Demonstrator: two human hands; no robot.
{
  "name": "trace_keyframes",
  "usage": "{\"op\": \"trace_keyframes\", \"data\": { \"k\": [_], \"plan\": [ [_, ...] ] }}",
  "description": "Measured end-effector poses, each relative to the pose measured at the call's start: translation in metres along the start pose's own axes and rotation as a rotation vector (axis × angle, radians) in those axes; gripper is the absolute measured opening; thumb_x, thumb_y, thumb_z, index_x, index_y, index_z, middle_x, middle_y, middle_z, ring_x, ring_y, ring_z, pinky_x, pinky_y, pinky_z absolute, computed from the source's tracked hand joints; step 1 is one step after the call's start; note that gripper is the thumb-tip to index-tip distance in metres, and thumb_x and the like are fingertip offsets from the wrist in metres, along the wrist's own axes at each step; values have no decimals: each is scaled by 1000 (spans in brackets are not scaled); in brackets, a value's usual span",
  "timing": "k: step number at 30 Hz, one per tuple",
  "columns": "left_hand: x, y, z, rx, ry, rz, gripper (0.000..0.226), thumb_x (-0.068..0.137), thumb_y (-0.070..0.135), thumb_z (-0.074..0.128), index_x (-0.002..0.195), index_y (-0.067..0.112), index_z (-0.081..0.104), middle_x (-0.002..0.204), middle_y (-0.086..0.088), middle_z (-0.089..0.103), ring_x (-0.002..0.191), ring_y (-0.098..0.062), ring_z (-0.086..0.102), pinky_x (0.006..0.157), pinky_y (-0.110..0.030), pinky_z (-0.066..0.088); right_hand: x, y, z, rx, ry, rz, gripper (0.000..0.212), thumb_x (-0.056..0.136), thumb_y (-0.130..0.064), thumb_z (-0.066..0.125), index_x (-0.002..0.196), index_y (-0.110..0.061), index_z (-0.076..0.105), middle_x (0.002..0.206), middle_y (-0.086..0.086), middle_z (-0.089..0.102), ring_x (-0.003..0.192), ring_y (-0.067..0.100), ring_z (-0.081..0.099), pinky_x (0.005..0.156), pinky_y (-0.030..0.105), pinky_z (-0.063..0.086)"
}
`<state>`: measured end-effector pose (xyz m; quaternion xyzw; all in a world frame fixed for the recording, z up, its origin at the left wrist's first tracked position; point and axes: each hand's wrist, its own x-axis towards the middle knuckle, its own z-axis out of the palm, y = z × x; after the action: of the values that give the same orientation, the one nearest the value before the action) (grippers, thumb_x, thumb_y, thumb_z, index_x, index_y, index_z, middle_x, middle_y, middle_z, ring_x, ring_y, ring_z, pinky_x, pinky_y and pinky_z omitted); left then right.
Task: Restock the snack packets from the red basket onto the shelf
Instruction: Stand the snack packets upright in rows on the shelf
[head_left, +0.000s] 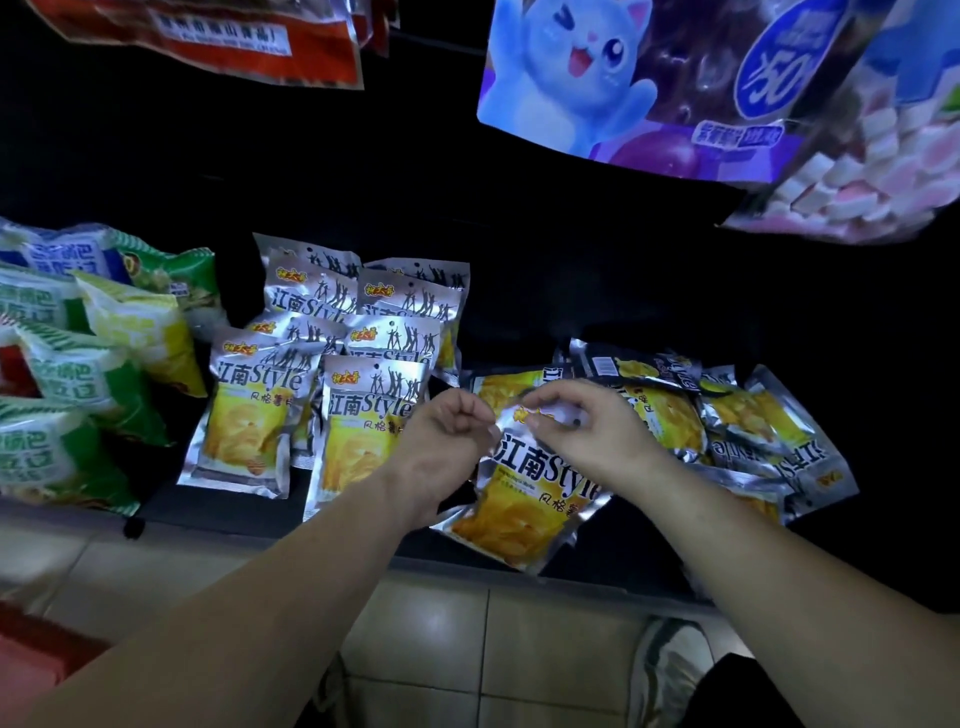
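Looking down on a black shelf (171, 512), low over a tiled floor (441, 623), loaded from left to right. Holds green-and-white puffed packets (78, 374) heaped at the left end with a yellow packet (145, 327) among them, then silver-and-yellow chip packets (260, 415) set in two overlapping rows near the middle, fronts up and print upright. Carries further right a loose heap of the same silver packets (753, 415), lying flat and crossed over each other, some turned upside down, with a black-backed packet (634, 366), barcode up, at the rear of the pile.
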<state>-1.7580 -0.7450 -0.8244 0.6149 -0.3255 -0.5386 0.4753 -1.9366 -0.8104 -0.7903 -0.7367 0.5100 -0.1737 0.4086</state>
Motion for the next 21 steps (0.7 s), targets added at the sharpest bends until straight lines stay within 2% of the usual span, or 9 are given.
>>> {"op": "trace_keyframes", "data": {
  "k": [2, 5, 8, 9, 10, 12, 16, 19, 21],
  "plan": [
    [1, -1, 3, 8, -43, 5, 19, 90, -4, 70, 91, 14, 62, 79, -11, 67, 68, -12, 62, 61, -21, 49, 2, -1, 2, 20, 11, 6, 22, 92, -33, 71, 105, -51, 70, 114, -23, 68, 92, 9, 69, 88, 40, 58],
    [-1, -5, 4, 14, -82, -12, 22, 88, 3, 76, 97, 14, 60, 84, -11, 67, 73, -16, 62, 67, -28, 50, 3, 0, 2, 45, 44, 24, 32, 95, -22, 69, 102, -53, 72, 92, -21, 70, 63, 1, 52, 72, 37, 53],
    [-5, -10, 4, 82, -137, -32, 30, 84, 1, 79, 103, 12, 58, 89, -15, 71, 75, -13, 65, 64, -24, 53, 0, 0, 1, 133, 80, 67, 34, 98, -15, 66, 101, -48, 75, 70, -12, 69, 57, 30, 56, 66, 57, 61],
    [-8, -12, 5, 142, -151, -14, 29, 85, 1, 78, 104, 12, 59, 93, -16, 72, 76, -13, 66, 64, -23, 53, -1, 0, 2, 134, 82, 69, 35, 98, -14, 65, 101, -47, 75, 72, -10, 70, 56, 33, 56, 63, 55, 62],
    [-10, -15, 6, 216, -169, 14, 27, 86, 1, 76, 103, 13, 59, 95, -16, 72, 79, -13, 66, 64, -22, 54, -3, -1, 2, 123, 83, 67, 35, 99, -13, 63, 101, -45, 75, 73, -8, 70, 50, 27, 53, 56, 45, 61],
    [-11, -20, 8, 318, -207, 58, 27, 89, -5, 69, 103, 16, 59, 96, -12, 70, 86, -15, 65, 66, -17, 53, -5, -1, 0, 139, 107, 76, 35, 101, -9, 58, 104, -39, 75, 75, -9, 69, 39, 14, 40, 44, 27, 42],
    [-10, -32, 3, 310, -211, 43, 38, 87, -10, 67, 104, 22, 58, 99, -4, 68, 86, -18, 67, 69, -18, 54, -5, 2, -12, 216, 162, 109, 32, 102, -7, 58, 106, -34, 75, 90, -6, 71, 40, 15, 38, 42, 24, 37],
    [-9, -39, -1, 360, -172, 87, 35, 86, -6, 71, 99, 24, 62, 87, -3, 74, 83, -15, 71, 77, -29, 60, -6, 10, -14, 190, 209, 120, 33, 103, -8, 55, 105, -36, 72, 99, -7, 72, 38, 10, 36, 40, 23, 33],
    [-7, -39, -1, 346, -129, 114, 31, 85, -5, 74, 94, 23, 65, 81, -3, 76, 77, -13, 71, 74, -30, 59, -8, 14, -14, 117, 245, 124, 32, 103, -9, 53, 101, -38, 67, 105, -10, 70, 39, 12, 37, 41, 24, 33]
  ]
}}
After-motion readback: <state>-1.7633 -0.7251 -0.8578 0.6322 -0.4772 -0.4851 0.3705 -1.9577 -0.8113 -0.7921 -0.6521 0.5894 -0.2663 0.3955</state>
